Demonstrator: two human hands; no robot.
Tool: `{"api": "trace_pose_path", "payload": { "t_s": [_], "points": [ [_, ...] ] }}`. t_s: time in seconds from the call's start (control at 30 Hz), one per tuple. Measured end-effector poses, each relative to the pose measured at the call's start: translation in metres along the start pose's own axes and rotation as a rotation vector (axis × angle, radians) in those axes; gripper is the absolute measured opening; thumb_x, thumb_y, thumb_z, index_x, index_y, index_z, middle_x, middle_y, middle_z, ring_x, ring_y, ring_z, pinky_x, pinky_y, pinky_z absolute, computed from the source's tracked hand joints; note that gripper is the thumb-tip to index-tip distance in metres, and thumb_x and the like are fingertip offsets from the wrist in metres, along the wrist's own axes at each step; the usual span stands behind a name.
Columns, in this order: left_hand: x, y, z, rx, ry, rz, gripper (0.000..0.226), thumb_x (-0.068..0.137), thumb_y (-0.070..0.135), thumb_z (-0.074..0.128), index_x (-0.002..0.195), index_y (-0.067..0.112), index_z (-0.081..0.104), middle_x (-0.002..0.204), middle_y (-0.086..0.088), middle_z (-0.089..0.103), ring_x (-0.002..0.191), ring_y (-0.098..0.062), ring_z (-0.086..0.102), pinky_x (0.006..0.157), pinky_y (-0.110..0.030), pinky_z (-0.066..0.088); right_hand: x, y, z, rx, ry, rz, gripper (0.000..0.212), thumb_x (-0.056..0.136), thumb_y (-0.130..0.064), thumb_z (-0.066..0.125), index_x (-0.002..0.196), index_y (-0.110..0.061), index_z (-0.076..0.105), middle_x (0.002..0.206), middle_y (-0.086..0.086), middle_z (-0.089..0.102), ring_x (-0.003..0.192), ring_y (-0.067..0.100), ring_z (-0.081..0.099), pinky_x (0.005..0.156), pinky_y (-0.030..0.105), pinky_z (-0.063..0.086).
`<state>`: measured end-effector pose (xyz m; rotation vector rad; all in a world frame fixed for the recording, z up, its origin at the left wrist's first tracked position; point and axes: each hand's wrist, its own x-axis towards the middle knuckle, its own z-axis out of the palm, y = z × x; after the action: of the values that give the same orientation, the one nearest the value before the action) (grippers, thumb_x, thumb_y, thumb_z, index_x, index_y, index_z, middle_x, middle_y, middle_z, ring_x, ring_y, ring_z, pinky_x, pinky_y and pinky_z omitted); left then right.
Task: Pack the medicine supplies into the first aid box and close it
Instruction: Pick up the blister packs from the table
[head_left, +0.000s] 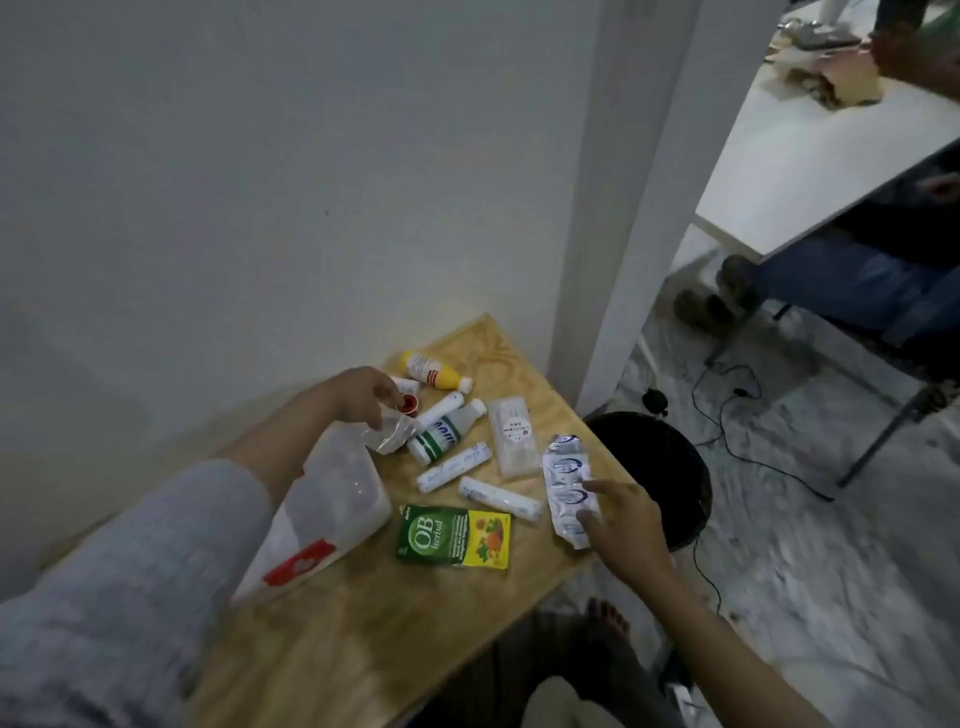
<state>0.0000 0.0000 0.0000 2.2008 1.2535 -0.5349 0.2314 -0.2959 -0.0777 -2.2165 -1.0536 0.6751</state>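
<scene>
A clear plastic first aid box with a red-cross lid lies tilted on the wooden table, partly under my left forearm. My left hand pinches a small clear plastic bag above a white-and-green bottle. My right hand rests its fingers on a white foil sachet strip at the table's right edge. A green and yellow OB herbal box, three white rolls, a yellow bottle, a small red-capped jar and a clear flat case lie spread between.
A white wall runs behind the table and a pillar stands at its far right corner. A black round bin sits on the floor beside the table's right edge. Cables trail over the marble floor. Another person sits at a white table at upper right.
</scene>
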Motion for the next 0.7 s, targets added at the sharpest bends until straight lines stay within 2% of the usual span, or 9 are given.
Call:
{"api": "trace_pose_path", "payload": {
  "t_s": [0.1, 0.2, 0.37, 0.43, 0.53, 0.7],
  "points": [
    [0.01, 0.002, -0.002, 0.129, -0.089, -0.041, 0.061, 0.068, 0.001, 0.073, 0.124, 0.02, 0.06, 0.131, -0.003, 0.055, 0.118, -0.024, 0.052, 0.093, -0.032, 0.045, 0.0, 0.006, 0.003, -0.004, -0.018, 0.029, 0.042, 0.069, -0.024, 0.075, 0.111, -0.025, 0.067, 0.113, 0.012, 0.059, 0.103, 0.027, 0.057, 0.085, 0.036, 0.048],
    [0.02, 0.001, 0.0, 0.239, -0.139, -0.023, 0.07, 0.064, 0.006, 0.077, 0.128, 0.024, 0.056, 0.132, -0.007, 0.05, 0.116, -0.027, 0.052, 0.093, -0.037, 0.047, -0.003, 0.008, 0.005, -0.018, -0.03, 0.06, 0.047, 0.067, -0.025, 0.077, 0.112, -0.029, 0.066, 0.112, 0.007, 0.052, 0.099, 0.025, 0.056, 0.084, 0.042, 0.051],
    [0.03, -0.003, 0.0, 0.337, -0.129, 0.018, 0.063, 0.064, 0.013, 0.079, 0.122, 0.024, 0.055, 0.12, -0.008, 0.045, 0.109, -0.028, 0.051, 0.09, -0.04, 0.047, -0.002, 0.01, 0.01, 0.032, -0.033, 0.058, 0.048, 0.067, -0.015, 0.08, 0.111, -0.025, 0.067, 0.109, 0.007, 0.045, 0.093, 0.025, 0.055, 0.084, 0.046, 0.052],
    [0.031, -0.005, 0.002, 0.315, -0.123, 0.026, 0.059, 0.064, 0.011, 0.079, 0.117, 0.02, 0.055, 0.119, -0.008, 0.048, 0.103, -0.025, 0.052, 0.085, -0.038, 0.048, -0.001, 0.01, 0.01, 0.053, -0.023, 0.056, 0.047, 0.067, -0.011, 0.081, 0.111, -0.02, 0.068, 0.108, 0.009, 0.045, 0.093, 0.023, 0.054, 0.086, 0.043, 0.052],
    [0.035, -0.011, 0.005, 0.217, -0.119, 0.044, 0.049, 0.062, 0.003, 0.077, 0.101, 0.017, 0.053, 0.117, -0.009, 0.056, 0.093, -0.021, 0.051, 0.072, -0.03, 0.04, -0.002, 0.009, 0.009, 0.066, -0.009, 0.047, 0.049, 0.065, -0.01, 0.082, 0.111, -0.017, 0.068, 0.106, 0.009, 0.045, 0.093, 0.02, 0.051, 0.088, 0.038, 0.05],
    [0.034, -0.018, 0.001, 0.242, -0.047, 0.052, 0.043, 0.063, 0.015, 0.079, 0.094, 0.02, 0.049, 0.097, 0.004, 0.053, 0.092, -0.02, 0.052, 0.079, -0.033, 0.041, 0.001, 0.007, 0.009, 0.061, 0.022, 0.044, 0.05, 0.063, -0.008, 0.083, 0.11, -0.016, 0.068, 0.095, 0.009, 0.049, 0.08, 0.019, 0.051, 0.079, 0.032, 0.047]
  ]
}}
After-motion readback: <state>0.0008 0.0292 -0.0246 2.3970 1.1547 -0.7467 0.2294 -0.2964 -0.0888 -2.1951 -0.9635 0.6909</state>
